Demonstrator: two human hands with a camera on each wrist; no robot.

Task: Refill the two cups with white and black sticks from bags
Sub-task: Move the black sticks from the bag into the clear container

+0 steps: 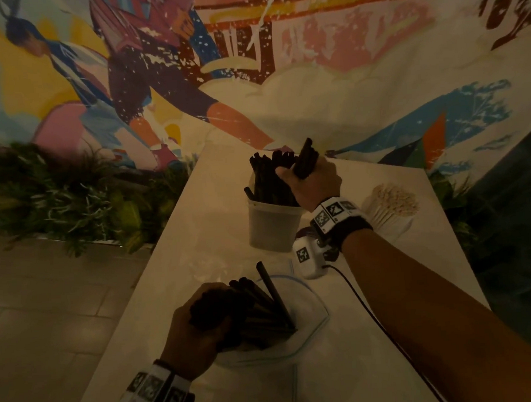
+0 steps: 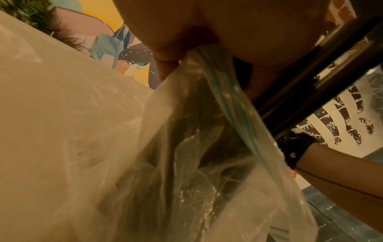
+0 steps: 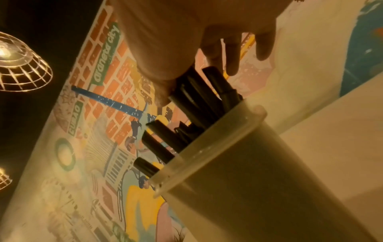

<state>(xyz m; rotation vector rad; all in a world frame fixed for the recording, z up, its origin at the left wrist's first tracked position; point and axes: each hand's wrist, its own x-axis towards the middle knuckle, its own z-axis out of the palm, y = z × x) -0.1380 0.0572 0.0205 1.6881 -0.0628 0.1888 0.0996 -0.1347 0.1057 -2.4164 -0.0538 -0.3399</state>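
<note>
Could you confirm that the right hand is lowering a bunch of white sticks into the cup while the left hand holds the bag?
Not quite: the sticks are black, not white. In the head view the right hand grips black sticks over the cup, while the left hand holds the bag.

Pale surface (image 1: 215, 222), far edge against a painted mural wall (image 1: 312, 73) showing figures and bricks. Green plants (image 1: 71, 194) run along the wall's base, beyond the surface's left edge. Tiled floor (image 1: 41, 314) to the left. Lit wire lampshade (image 3: 20, 65) overhead, a second partly visible at frame edge.
</note>
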